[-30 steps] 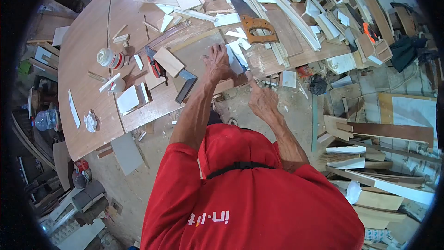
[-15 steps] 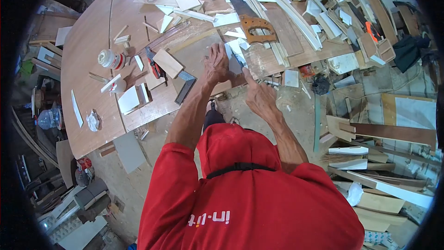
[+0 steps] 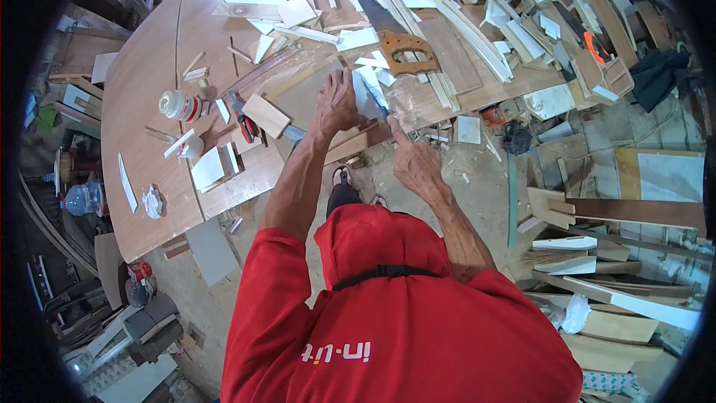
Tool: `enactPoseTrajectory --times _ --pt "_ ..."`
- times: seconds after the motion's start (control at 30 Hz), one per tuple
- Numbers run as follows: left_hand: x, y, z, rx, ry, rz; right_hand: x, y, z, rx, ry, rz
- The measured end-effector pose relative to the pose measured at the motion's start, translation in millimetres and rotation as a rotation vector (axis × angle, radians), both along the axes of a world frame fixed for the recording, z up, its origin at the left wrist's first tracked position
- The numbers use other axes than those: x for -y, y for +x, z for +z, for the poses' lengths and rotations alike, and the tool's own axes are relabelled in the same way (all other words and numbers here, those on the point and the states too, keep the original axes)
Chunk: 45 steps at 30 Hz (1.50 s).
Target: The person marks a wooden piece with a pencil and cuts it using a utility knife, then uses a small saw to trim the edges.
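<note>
My left hand (image 3: 337, 106) lies with its fingers spread on a thin flat panel (image 3: 300, 91) at the table's near edge, pressing down. A white-faced piece (image 3: 362, 95) sits beside its fingertips. In my right hand (image 3: 418, 167) is a slim blue cutter knife (image 3: 384, 110), the index finger stretched along it and its tip against the white piece's right edge. The grip is partly hidden by the fingers. Left of my left wrist, a metal square blade (image 3: 294, 133) shows only in part. A light wood block (image 3: 266, 115) and red-handled pliers (image 3: 247, 127) lie further left.
A handsaw (image 3: 406, 52) rests beyond my right hand, among long wood strips (image 3: 447, 7). A white jar (image 3: 179, 106) and a white cup (image 3: 188, 145) stand on the left of the table (image 3: 142, 67). Offcuts (image 3: 522, 37) pile up at the right.
My right hand and the blue cutter have come slightly nearer to me along the white piece. My left hand has shifted a little left, and its arm now covers most of the square.
</note>
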State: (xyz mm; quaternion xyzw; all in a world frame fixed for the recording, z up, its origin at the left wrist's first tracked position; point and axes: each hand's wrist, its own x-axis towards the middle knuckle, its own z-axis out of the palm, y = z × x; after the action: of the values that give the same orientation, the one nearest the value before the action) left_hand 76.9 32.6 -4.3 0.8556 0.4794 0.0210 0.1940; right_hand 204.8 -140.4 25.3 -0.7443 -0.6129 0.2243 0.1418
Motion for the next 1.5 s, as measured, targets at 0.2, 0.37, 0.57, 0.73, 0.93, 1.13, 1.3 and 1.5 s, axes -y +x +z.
enactPoseTrajectory --times 0.2,0.37,0.57,0.73,0.93,1.13,1.3,1.5 --pt "-8 0 -3 -0.018 -0.072 0.041 0 -3 3 -0.013 -0.028 0.007" --pt "-8 -1 -8 -0.041 -0.109 0.059 -15 -3 -3 -0.007 -0.042 0.007" --pt "-13 -4 -17 -0.003 -0.052 0.056 -9 -3 12 -0.014 -0.061 0.034" --pt "-19 -4 -23 0.022 -0.033 -0.009 -13 1 0 -0.003 -0.052 0.041" --pt "-15 -5 -23 0.082 -0.027 -0.020 -2 -2 12 0.005 -0.096 0.016" --pt "-17 -5 -25 0.088 -0.048 -0.023 -14 -6 6 0.006 -0.025 0.030" --pt "-16 -4 -29 0.108 -0.019 -0.033 -30 -5 -8 0.014 -0.015 0.024" --pt "-11 -4 -19 0.160 0.036 -0.043 -22 -1 22 -0.005 -0.041 0.023"
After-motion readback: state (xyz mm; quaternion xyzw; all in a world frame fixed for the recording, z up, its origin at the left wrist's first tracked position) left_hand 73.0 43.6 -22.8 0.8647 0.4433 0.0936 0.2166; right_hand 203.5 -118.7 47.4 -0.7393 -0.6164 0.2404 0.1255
